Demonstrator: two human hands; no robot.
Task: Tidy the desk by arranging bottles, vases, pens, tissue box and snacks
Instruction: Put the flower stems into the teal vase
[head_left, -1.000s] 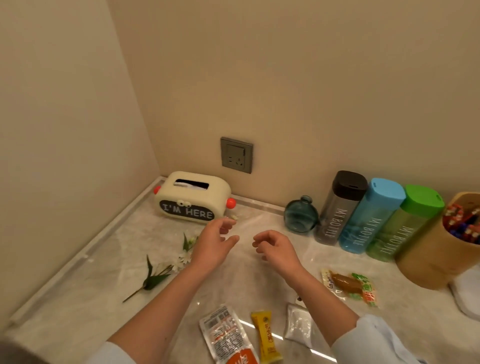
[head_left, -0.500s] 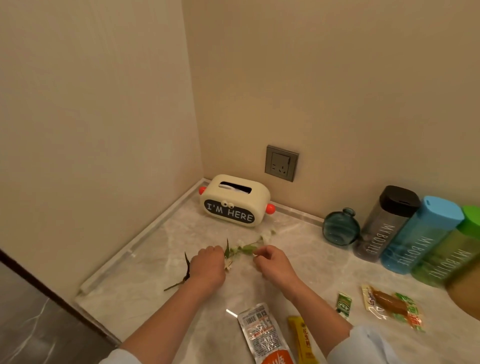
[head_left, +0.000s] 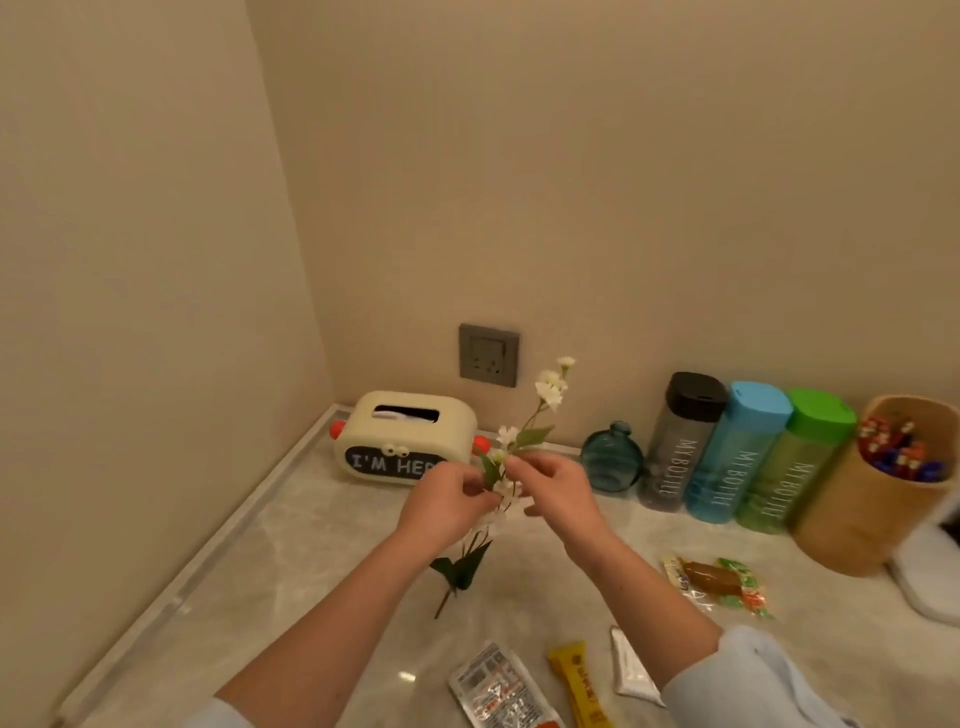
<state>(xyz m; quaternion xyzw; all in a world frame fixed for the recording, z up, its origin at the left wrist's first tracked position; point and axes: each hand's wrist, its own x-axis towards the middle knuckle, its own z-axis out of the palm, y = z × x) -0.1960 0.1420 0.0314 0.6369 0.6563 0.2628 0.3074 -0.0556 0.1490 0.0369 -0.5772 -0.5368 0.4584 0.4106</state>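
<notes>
Both forearms come in from 6 o'clock, left hand (head_left: 447, 501) and right hand (head_left: 556, 483) pinching the flower sprig (head_left: 549, 394), tip leaning toward 1 o'clock

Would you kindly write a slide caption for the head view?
Left hand and right hand hold a white flower sprig above the desk, near the teal vase.

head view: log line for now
left hand: holds white-flowered green sprig | right hand: pinches sprig | round teal glass vase: upright
</notes>
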